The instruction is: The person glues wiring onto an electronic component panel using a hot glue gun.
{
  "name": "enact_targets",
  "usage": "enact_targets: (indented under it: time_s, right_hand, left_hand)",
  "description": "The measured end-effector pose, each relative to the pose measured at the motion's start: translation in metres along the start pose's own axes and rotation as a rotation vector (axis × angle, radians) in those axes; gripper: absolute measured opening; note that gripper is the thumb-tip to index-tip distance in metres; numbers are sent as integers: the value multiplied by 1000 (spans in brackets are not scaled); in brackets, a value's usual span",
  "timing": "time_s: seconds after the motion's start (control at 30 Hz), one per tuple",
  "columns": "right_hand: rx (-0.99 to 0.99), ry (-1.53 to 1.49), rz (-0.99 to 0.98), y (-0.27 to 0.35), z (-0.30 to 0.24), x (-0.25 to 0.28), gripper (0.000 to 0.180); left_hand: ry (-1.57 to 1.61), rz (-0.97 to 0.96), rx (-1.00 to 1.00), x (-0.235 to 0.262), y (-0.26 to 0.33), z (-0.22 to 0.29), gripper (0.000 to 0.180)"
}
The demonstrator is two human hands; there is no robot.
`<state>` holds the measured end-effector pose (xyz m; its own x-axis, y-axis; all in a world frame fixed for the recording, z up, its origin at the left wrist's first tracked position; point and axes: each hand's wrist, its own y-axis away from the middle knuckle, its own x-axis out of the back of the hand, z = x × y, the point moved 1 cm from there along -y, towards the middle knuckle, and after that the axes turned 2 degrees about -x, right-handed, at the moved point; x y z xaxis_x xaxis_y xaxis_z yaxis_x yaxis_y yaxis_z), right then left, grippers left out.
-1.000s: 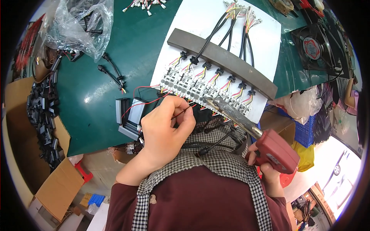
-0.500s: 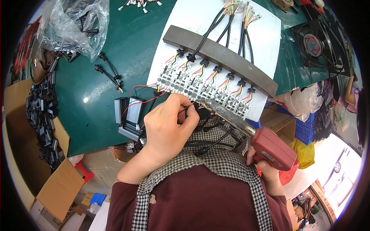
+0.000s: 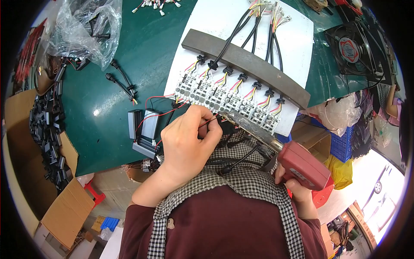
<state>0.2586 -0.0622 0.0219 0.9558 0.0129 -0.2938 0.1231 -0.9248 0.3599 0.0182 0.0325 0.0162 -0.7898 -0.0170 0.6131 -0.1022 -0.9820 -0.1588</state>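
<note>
Leftward along the boards' lower edge, the tip of my soldering gun [image 3: 303,166] has shifted since a second ago, and my left hand [image 3: 187,138] has edged up toward it, so tip and fingertips now sit close together. They meet near the middle of the row of white circuit boards [image 3: 224,100], which slants down to the right across a white sheet [image 3: 297,36]; whether the tip touches a board I cannot tell. Thumb and forefinger of my left hand pinch a thin dark wire [image 3: 208,122], while my right hand [image 3: 296,186] is wrapped round the gun's red handle. Above the row a long grey bar [image 3: 246,67] lies parallel, hemming that side, with black cables [image 3: 234,34] crossing it; below, my checked apron [image 3: 254,183] comes close, leaving my hands a narrow strip. More room opens to the left, where green tabletop [image 3: 101,138] stretches past some metal casings [image 3: 151,125] toward two short black leads [image 3: 121,82] and a clear plastic bag [image 3: 82,30]. Past the table's left edge stands a cardboard box [image 3: 69,211] beside heaped black parts [image 3: 45,129]; at the far right corner sits a fan [image 3: 348,49], with a blue crate [image 3: 340,146] lower down.
</note>
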Motion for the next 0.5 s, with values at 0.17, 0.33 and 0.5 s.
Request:
enact_targets:
  time_s: [0.17, 0.33, 0.5]
  right_hand:
    - [-70, -96, 71, 0, -10, -9, 86]
    - [-89, -100, 82, -1, -12, -9, 88]
    - [-122, -121, 77, 3, -12, -6, 88]
  left_hand:
    - [-2, 5, 0, 1, 1, 0, 17]
    - [-3, -17, 1, 1, 1, -1, 17]
    - [6, -110, -7, 11, 2, 6, 16]
